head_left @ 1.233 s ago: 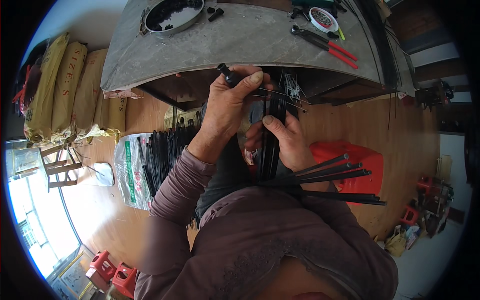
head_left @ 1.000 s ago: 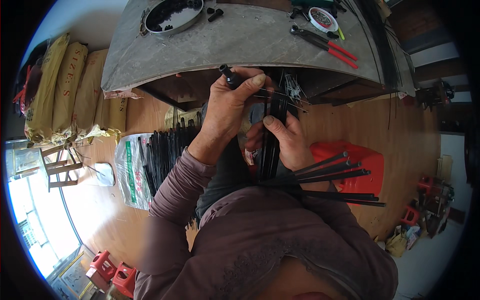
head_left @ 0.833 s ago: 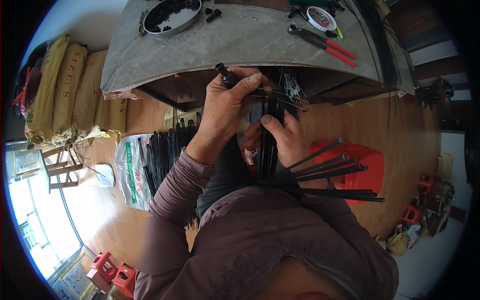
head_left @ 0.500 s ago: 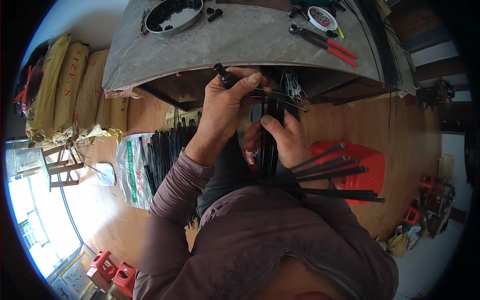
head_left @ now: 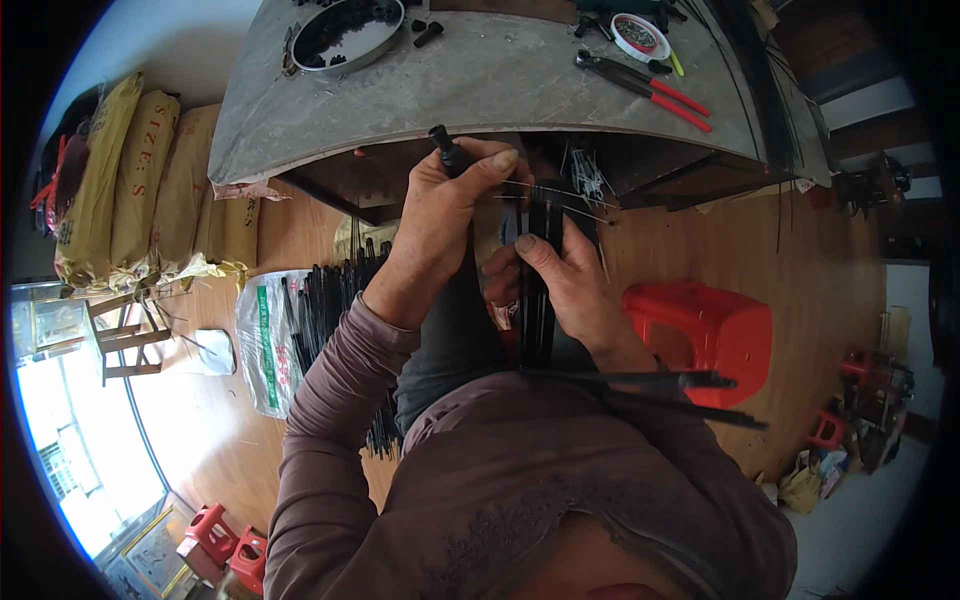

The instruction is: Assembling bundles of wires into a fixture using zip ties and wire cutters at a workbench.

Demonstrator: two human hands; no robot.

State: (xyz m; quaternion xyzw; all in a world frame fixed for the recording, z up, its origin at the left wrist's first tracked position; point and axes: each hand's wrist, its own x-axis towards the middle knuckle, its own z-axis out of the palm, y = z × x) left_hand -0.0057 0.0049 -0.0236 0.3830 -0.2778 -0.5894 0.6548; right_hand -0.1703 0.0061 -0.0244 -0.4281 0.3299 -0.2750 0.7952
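My left hand (head_left: 430, 225) is closed around a black ridged cylinder (head_left: 446, 148) whose knobbed end sticks up past the thumb. Thin metal wires (head_left: 575, 207) run from near its fingertips across the tops of several slim black rods, like umbrella ribs (head_left: 537, 310). Those rods stand close together between the thumb and fingers of my right hand (head_left: 572, 280), just below the tabletop's edge. Longer black arms (head_left: 690, 381) from the same piece stretch to the right across my forearm. Where the wires meet the rods is too fine to make out.
On the grey table (head_left: 480, 85) lie a round pan (head_left: 350, 62) of black parts, red-handled pliers (head_left: 650, 90) and a white dish (head_left: 640, 38) of small bits. A red stool (head_left: 715, 325) stands at right; bundled black rods (head_left: 335, 300) lie at left.
The long black arms on the right have swung downward and drawn closer together, uncovering more of the red stool. Both hands keep their grip, with only slight shifts.
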